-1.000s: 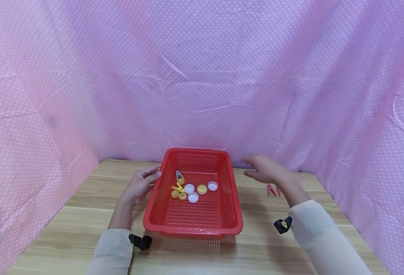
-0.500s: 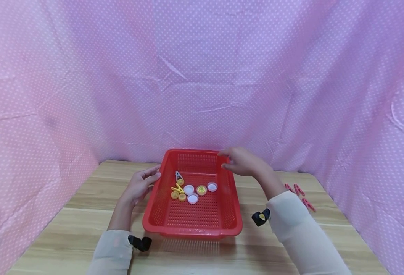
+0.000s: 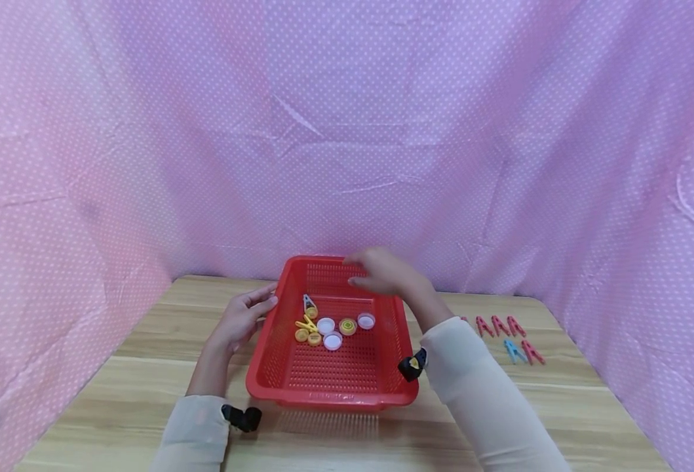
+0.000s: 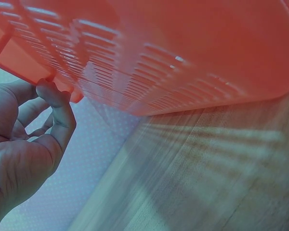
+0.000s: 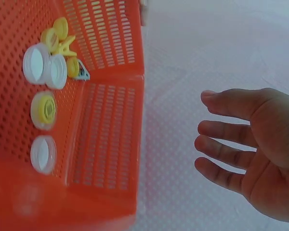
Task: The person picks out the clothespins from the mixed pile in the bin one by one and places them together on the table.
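My left hand (image 3: pixel 240 318) pinches the left rim of a red plastic basket (image 3: pixel 347 398) between thumb and fingers, also seen in the left wrist view. Above the basket's far right part hovers my right hand (image 3: pixel 379 270); in the right wrist view its fingers are parted and relaxed, holding nothing. On the basket floor lie a yellow clothespin (image 3: pixel 307 324), a grey clothespin (image 3: pixel 307 301), and several bottle caps: white caps in clear rims, such as one (image 3: pixel 333 341) near the middle, a yellow-centred cap (image 3: pixel 348 326), and small yellow caps (image 3: pixel 302 335) at the left.
Right of the basket, several pink clothespins (image 3: pixel 499 326) and a blue clothespin (image 3: pixel 514 352) lie on the wooden table (image 3: pixel 547 406). A pink polka-dot cloth (image 3: pixel 347 131) hangs behind the table and along both sides.
My right hand has moved left, from beside the basket to over it. More clothespins on the table now show from behind the right arm. The left hand and basket stay put.
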A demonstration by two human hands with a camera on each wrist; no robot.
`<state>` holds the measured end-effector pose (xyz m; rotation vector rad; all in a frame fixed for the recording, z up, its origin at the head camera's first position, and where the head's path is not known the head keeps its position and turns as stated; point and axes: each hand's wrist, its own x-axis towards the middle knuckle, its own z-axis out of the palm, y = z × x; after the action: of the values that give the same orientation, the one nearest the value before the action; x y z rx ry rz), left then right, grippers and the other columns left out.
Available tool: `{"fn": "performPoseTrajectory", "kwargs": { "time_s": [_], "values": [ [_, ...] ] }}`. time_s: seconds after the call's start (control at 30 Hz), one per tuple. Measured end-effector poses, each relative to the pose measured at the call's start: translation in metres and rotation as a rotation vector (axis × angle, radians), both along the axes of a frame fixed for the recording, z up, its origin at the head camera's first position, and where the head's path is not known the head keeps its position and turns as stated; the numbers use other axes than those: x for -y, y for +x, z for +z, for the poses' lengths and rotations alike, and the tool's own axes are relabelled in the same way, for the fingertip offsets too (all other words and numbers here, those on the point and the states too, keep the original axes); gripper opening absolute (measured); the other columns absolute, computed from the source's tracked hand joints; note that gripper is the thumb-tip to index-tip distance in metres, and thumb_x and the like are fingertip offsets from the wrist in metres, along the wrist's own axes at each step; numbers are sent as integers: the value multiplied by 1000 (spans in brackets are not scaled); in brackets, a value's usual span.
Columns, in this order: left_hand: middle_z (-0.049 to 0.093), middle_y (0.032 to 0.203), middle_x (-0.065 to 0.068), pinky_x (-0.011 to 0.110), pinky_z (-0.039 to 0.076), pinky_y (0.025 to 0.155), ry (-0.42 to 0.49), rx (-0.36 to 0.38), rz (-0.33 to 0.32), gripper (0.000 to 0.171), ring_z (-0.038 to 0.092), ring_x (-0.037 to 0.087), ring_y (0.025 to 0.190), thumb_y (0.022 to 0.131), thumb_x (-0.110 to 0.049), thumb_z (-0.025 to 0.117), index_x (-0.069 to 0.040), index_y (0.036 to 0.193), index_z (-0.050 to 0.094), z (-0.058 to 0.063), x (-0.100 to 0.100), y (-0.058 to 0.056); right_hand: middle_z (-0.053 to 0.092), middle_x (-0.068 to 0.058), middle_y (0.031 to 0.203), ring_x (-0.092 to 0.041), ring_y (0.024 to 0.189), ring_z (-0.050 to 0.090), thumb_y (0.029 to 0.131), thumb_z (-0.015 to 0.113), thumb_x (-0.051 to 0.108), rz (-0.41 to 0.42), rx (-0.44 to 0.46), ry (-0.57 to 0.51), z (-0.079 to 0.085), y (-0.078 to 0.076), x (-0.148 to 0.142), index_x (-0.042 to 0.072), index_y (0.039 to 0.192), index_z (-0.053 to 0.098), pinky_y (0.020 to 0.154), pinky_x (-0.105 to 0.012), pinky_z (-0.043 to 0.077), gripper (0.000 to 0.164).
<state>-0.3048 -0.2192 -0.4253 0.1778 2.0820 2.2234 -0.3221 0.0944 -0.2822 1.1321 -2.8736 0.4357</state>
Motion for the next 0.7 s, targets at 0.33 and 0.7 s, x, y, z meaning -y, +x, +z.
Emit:
{"fn": "performPoseTrajectory", "kwargs": {
  "time_s": [0.33, 0.7],
  "values": [
    [56, 140, 22, 36, 61, 86, 9, 0, 2, 55, 69, 17, 105, 104, -16, 62, -3, 154, 44, -2, 2, 1, 68, -12, 130, -26, 125, 61, 99, 68, 15, 3, 57, -24, -20, -16, 40, 2, 134, 65, 108, -42, 49, 37],
    [54, 141, 24, 36, 61, 85, 8, -3, -1, 52, 69, 17, 104, 104, -15, 61, -4, 154, 46, -2, 1, -2, 67, -11, 131, -21, 112, 63, 99, 69, 15, -66, 193, -33, -49, -33, 63, 9, 137, 65, 99, -39, 55, 39]
  ]
}}
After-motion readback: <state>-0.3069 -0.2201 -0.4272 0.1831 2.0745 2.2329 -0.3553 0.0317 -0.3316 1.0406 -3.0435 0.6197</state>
